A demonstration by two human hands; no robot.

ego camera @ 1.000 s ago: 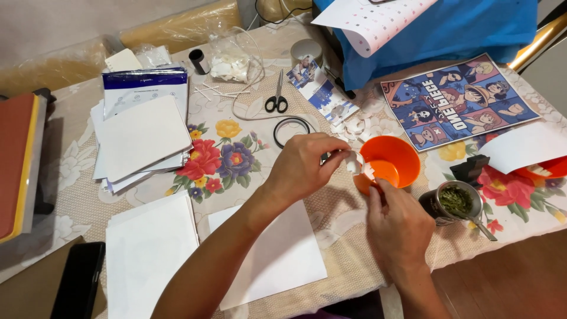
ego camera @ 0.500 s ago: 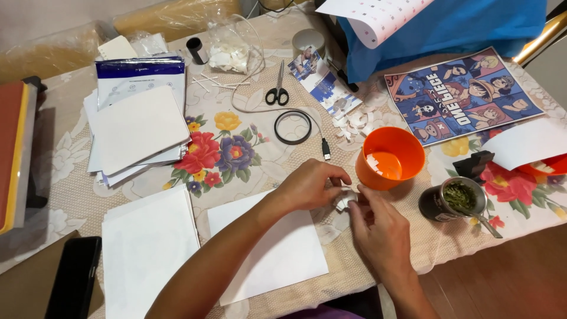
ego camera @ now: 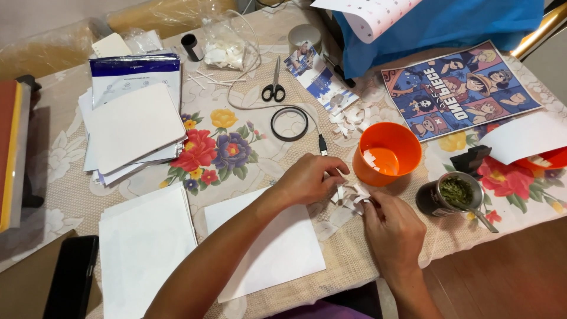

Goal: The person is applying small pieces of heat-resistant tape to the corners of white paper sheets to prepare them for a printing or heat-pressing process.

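left hand (ego camera: 307,180) pinching paper scraps (ego camera: 349,198) | right hand (ego camera: 393,227) pinching same scraps | near desk (ego camera: 248,147) front edge | orange cup (ego camera: 387,155) just beside

The left hand (ego camera: 307,180) covers part of the small white paper pieces (ego camera: 349,198), so its grip underneath cannot be told. At nine o'clock the red-and-yellow board (ego camera: 9,153) runs off the edge; at seven o'clock the black phone (ego camera: 71,277) is cut off.
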